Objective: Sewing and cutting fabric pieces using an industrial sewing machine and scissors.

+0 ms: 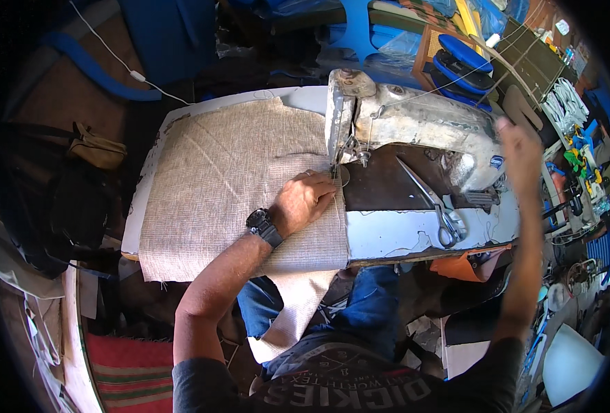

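Note:
A large piece of beige woven fabric (208, 179) covers the left and middle of the white sewing table (394, 230). My left hand (305, 201), with a watch on its wrist, is closed on the fabric edge just in front of the needle. Over that spot stands the head of a worn, pale sewing machine (422, 124). At the machine's right end my right hand (522, 155) is curled on the handwheel, slightly blurred; the wheel itself is mostly hidden. A narrow fabric strip (294, 306) hangs off the front edge over my lap.
Metal scissors (435, 206) lie under the machine's arm, beside the machine's base. Thread (432, 69) runs above the machine. Blue padded pieces (463, 65) are stacked behind it. An orange piece (464, 267) hangs below the table front. Cluttered shelves stand right; dark bags (71, 199) are left.

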`<state>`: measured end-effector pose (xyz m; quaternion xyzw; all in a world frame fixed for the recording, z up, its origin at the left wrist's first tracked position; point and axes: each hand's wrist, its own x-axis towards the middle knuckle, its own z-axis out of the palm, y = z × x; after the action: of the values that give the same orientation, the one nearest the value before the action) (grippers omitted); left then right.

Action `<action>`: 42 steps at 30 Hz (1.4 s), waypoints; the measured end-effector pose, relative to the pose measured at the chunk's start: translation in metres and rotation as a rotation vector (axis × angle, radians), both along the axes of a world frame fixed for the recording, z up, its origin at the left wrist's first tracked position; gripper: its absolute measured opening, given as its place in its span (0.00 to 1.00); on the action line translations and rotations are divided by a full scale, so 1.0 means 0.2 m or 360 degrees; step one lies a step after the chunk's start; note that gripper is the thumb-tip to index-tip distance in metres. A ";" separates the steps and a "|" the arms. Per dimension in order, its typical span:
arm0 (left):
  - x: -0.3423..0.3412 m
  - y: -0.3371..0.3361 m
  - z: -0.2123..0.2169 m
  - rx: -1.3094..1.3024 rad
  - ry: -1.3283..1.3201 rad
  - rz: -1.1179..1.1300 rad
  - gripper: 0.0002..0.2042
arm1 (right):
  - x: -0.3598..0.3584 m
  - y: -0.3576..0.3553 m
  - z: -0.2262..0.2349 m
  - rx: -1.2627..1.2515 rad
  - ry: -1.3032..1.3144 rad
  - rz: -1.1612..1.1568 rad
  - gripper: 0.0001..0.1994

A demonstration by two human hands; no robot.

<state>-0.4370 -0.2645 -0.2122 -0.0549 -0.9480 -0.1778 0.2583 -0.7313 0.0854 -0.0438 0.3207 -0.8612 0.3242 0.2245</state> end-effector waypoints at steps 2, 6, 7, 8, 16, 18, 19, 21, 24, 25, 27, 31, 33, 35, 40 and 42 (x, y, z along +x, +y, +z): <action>0.00 0.00 0.01 -0.0011 0.0025 0.0003 0.09 | -0.52 0.15 0.10 0.0397 0.0344 -0.0559 0.37; 0.00 0.01 0.02 -0.0041 -0.0024 0.0017 0.08 | -1.20 0.36 -0.05 0.0363 -0.0288 -0.0120 0.38; 0.00 0.01 0.02 -0.0048 -0.0027 0.0017 0.08 | -1.27 0.40 -0.06 0.0404 -0.0245 -0.0101 0.37; 0.00 0.01 0.02 -0.0053 -0.0013 0.0006 0.08 | -1.31 0.43 -0.09 0.0488 -0.0320 -0.0129 0.36; 0.00 0.01 0.03 -0.0131 0.0026 -0.0008 0.08 | -0.88 0.53 -0.52 -0.0566 0.0273 -0.0332 0.31; -0.01 0.02 0.01 -0.0150 0.0028 -0.0005 0.08 | -0.75 0.55 -0.65 -0.0766 0.0091 -0.0311 0.30; -0.01 0.01 0.00 -0.0161 0.0017 -0.0003 0.08 | -0.69 0.55 -0.70 -0.0796 -0.0081 -0.0304 0.30; -0.01 -0.01 -0.05 -0.0173 0.0062 -0.0044 0.08 | -0.54 0.58 -0.73 -0.0670 -0.0077 -0.0265 0.28; 0.00 -0.14 -0.12 -0.0533 0.0294 0.0055 0.07 | -0.13 0.57 -0.74 -0.0492 0.0112 -0.0190 0.24; 0.05 -0.22 -0.13 -0.0879 0.0400 0.0248 0.10 | 0.07 0.55 -0.76 -0.0607 -0.0022 -0.0178 0.23; 0.13 -0.37 -0.11 -0.0998 0.0213 0.0645 0.13 | 0.57 0.47 -0.91 -0.0548 -0.0230 -0.0023 0.20; 0.35 -0.47 0.03 -0.0521 0.0190 0.0777 0.09 | 1.39 0.05 -1.36 -0.0656 -0.1468 0.0742 0.11; 0.41 -0.28 0.05 -0.0294 0.0090 0.0625 0.11 | 1.55 -0.20 -1.50 -0.0690 -0.1446 0.0866 0.12; 0.46 -0.03 0.07 -0.0286 0.0005 0.0171 0.19 | 1.63 -0.35 -1.51 -0.0696 -0.1947 0.0996 0.14; 0.59 0.45 0.12 -0.0608 -0.0062 -0.0306 0.17 | 1.71 -0.22 -1.08 -0.0274 -0.1541 0.1662 0.12; 0.61 0.47 0.16 -0.0205 -0.0023 -0.0246 0.14 | 1.61 -0.19 -0.93 -0.0129 -0.1248 0.1789 0.10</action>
<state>-0.3157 -0.1701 -0.1797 -0.1432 -0.9522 -0.1363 0.2328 -0.4089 0.0482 -0.2298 0.5692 -0.5689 0.5155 -0.2943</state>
